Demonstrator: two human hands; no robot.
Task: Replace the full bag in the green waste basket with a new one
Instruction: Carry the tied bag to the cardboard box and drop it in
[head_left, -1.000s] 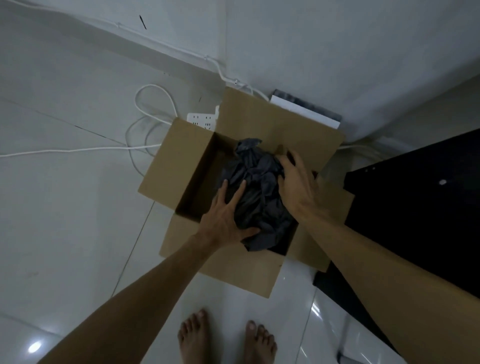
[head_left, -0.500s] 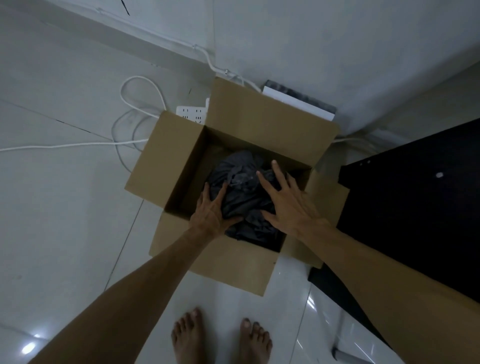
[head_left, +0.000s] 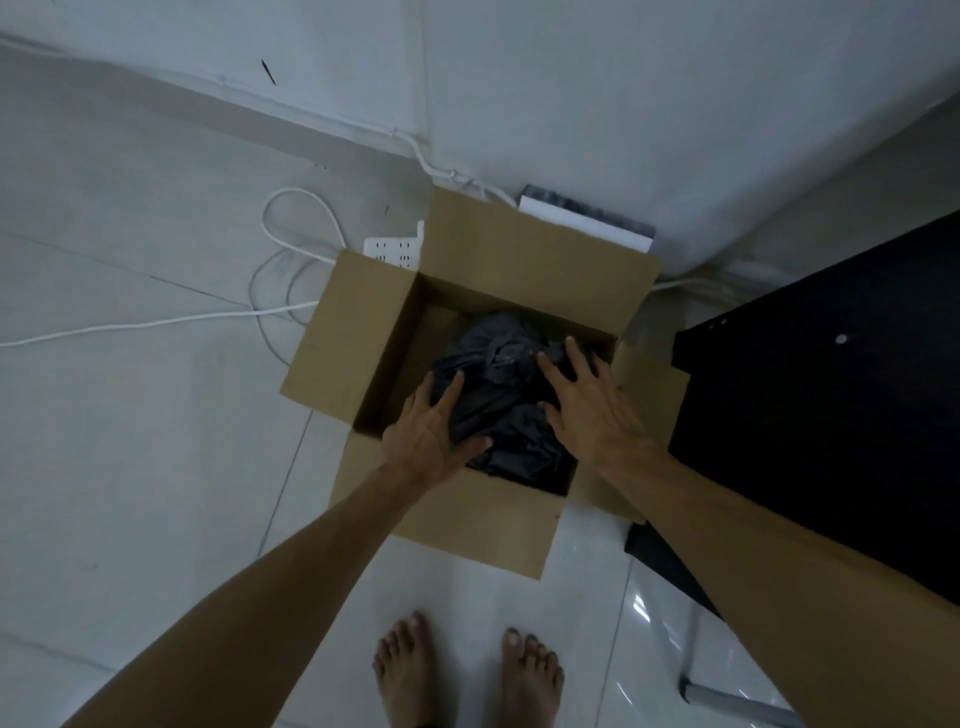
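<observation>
A tied, full dark grey bag (head_left: 498, 384) lies inside an open cardboard box (head_left: 467, 514) on the white floor. My left hand (head_left: 431, 428) lies flat on the bag's left side with its fingers straight and spread. On the bag's right side my right hand (head_left: 589, 405) presses down, fingers also straight. Neither hand curls round the bag. The green waste basket is not in view.
A white power strip (head_left: 392, 249) and loose white cables (head_left: 280, 306) lie left of the box by the wall. A black table (head_left: 841, 405) stands at the right. A flat white and grey thing (head_left: 587, 218) leans behind the box. My bare feet (head_left: 467, 675) stand just before the box.
The bag has gone from above the box rim down into the box. Both hands have followed it down and opened flat on top of it.
</observation>
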